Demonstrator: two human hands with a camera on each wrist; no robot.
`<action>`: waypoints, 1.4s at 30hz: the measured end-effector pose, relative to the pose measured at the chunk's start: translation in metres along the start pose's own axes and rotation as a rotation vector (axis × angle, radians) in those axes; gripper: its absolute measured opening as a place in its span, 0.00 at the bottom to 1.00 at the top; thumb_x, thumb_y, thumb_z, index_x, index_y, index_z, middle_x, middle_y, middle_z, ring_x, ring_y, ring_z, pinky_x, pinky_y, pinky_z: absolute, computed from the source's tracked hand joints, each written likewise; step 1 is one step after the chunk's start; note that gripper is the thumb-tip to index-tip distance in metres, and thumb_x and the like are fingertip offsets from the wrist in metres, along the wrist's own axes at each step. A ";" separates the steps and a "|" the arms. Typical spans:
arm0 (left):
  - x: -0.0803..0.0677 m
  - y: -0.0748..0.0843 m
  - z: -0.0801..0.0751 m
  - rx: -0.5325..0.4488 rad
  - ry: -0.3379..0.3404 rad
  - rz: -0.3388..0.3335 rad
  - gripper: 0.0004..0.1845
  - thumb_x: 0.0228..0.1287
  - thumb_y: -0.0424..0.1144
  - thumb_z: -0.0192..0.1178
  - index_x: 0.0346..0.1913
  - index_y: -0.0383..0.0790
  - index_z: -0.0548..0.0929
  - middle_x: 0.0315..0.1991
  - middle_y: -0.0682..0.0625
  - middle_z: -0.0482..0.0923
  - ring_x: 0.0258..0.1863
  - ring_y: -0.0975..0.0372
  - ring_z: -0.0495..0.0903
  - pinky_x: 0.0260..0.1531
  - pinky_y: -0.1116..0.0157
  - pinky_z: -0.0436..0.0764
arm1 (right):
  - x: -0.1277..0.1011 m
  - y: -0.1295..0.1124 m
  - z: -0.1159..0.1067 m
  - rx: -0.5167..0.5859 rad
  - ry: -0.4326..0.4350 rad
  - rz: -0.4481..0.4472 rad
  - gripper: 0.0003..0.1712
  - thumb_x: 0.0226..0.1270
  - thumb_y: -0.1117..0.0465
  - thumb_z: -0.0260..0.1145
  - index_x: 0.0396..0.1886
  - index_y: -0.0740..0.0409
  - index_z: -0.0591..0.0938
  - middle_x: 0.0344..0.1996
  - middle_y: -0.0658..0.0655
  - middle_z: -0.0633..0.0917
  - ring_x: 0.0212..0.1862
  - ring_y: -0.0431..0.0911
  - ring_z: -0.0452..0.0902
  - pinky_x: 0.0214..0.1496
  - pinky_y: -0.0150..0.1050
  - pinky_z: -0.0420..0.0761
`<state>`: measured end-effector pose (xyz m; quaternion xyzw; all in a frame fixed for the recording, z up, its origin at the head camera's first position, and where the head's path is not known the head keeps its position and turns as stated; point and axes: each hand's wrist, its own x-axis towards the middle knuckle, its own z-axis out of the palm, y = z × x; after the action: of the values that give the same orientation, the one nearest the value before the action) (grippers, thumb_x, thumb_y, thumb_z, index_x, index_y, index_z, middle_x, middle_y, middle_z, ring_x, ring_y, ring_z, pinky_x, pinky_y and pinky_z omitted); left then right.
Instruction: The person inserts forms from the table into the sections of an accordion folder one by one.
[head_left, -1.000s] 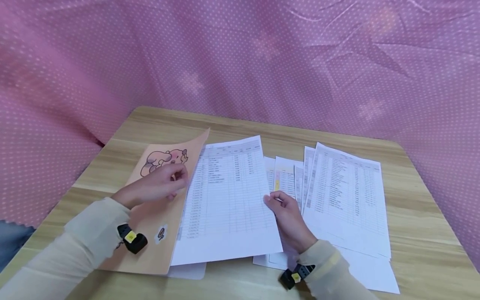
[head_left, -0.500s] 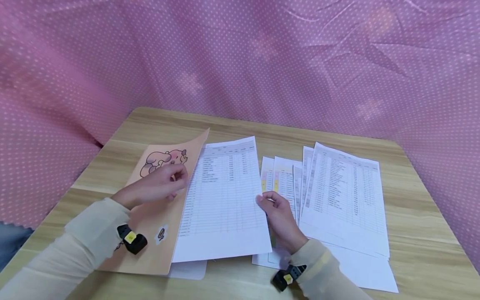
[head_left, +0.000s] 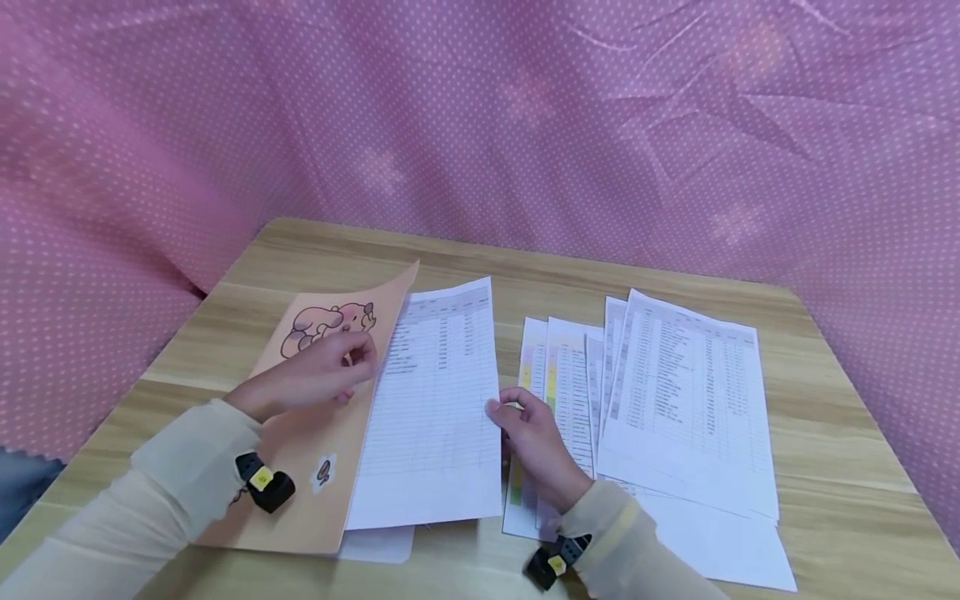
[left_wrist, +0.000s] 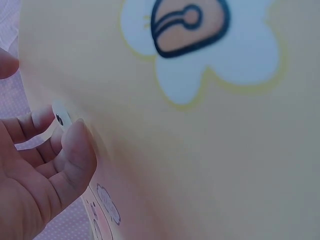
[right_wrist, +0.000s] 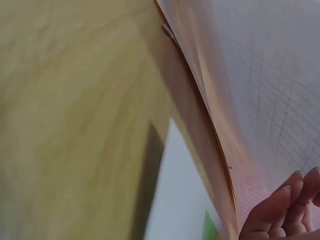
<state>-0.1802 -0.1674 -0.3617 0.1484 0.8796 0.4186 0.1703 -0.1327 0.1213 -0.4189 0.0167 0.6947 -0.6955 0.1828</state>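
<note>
Both hands at the folder's open edge.

The left hand (head_left: 318, 375) held up the peach folder cover (head_left: 315, 454); the right hand (head_left: 528, 437) pinched the printed sheet (head_left: 435, 417) by its right edge, long axis running away from the person, sheet half under the cover.

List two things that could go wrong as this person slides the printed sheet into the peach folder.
1. The right hand pinches the printed sheet by one edge only, so the sheet might buckle or crease as it goes under the cover.
2. The left hand lifts the peach folder cover only slightly; if it drops, the sheet could catch on it, or skew over the loose sheets fanned beside it on the table.
</note>
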 end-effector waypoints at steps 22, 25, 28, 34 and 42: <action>0.000 0.001 0.000 0.007 0.000 0.001 0.09 0.67 0.40 0.50 0.37 0.35 0.71 0.31 0.46 0.68 0.22 0.60 0.70 0.21 0.69 0.74 | 0.008 -0.006 0.040 0.089 -0.141 0.008 0.15 0.69 0.55 0.57 0.49 0.59 0.71 0.37 0.56 0.87 0.28 0.43 0.75 0.33 0.32 0.72; -0.001 0.002 0.000 0.007 0.002 0.005 0.09 0.67 0.39 0.49 0.36 0.35 0.71 0.31 0.46 0.68 0.22 0.60 0.70 0.20 0.69 0.73 | 0.009 -0.006 0.044 0.088 -0.131 0.004 0.15 0.68 0.55 0.58 0.49 0.58 0.72 0.31 0.54 0.85 0.26 0.44 0.71 0.31 0.32 0.70; -0.001 0.002 0.001 0.005 0.003 0.010 0.09 0.67 0.39 0.50 0.36 0.35 0.71 0.30 0.46 0.68 0.21 0.61 0.71 0.20 0.69 0.73 | 0.010 -0.006 0.048 0.084 -0.122 -0.003 0.14 0.68 0.56 0.59 0.48 0.58 0.72 0.27 0.52 0.83 0.25 0.44 0.70 0.29 0.32 0.69; 0.000 -0.002 0.001 0.005 0.005 0.018 0.09 0.66 0.40 0.50 0.35 0.36 0.72 0.29 0.47 0.69 0.20 0.61 0.71 0.19 0.69 0.73 | 0.010 -0.008 0.050 0.077 -0.090 -0.025 0.13 0.67 0.59 0.59 0.47 0.60 0.72 0.24 0.51 0.82 0.23 0.42 0.70 0.27 0.33 0.68; 0.001 -0.002 0.001 -0.007 0.000 0.025 0.09 0.67 0.40 0.50 0.36 0.35 0.71 0.29 0.46 0.68 0.20 0.61 0.70 0.19 0.69 0.73 | 0.010 -0.008 0.050 0.100 -0.064 -0.015 0.12 0.67 0.60 0.58 0.46 0.60 0.72 0.29 0.54 0.85 0.25 0.42 0.74 0.28 0.33 0.71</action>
<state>-0.1805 -0.1675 -0.3635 0.1589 0.8762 0.4238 0.1654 -0.1325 0.0704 -0.4128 -0.0016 0.6529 -0.7309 0.1986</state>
